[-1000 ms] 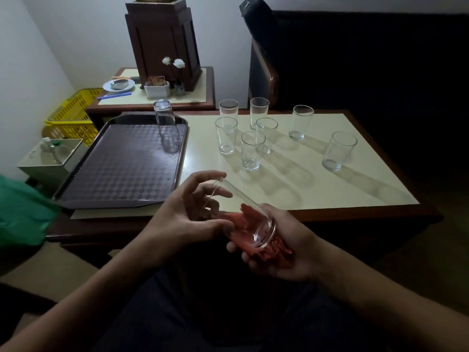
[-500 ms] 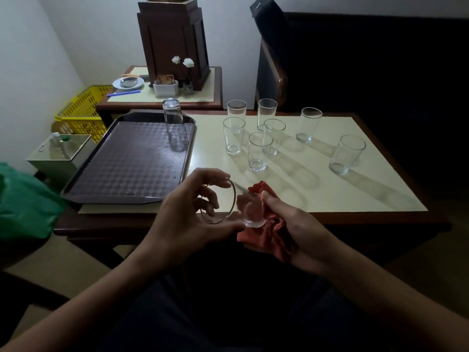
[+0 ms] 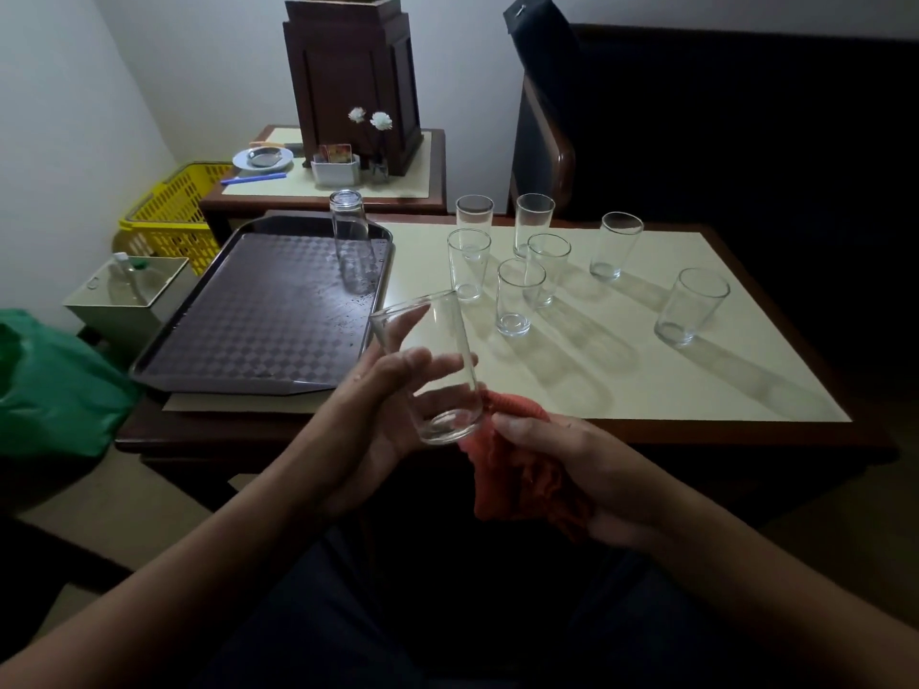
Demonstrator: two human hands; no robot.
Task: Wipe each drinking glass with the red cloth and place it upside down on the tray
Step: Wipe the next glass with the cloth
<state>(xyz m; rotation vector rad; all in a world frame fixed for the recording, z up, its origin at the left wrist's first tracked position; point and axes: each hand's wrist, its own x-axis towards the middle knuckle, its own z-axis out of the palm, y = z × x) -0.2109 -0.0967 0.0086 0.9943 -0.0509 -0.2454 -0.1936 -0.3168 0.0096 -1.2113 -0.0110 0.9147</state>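
On the tray (image 3: 248, 315) I count one inverted glass (image 3: 350, 251); seven upright glasses (image 3: 520, 303) wait on the tabletop (image 3: 696, 390). Mid-wipe: left hand (image 3: 393, 405) fingers wrap a tilted glass (image 3: 432, 370), right hand (image 3: 572, 464) fingers bunch the red cloth (image 3: 522, 469) at its base.

No text, label or number can be read. The small colourful card (image 3: 336, 152) in the white holder (image 3: 335, 172) is too blurred.
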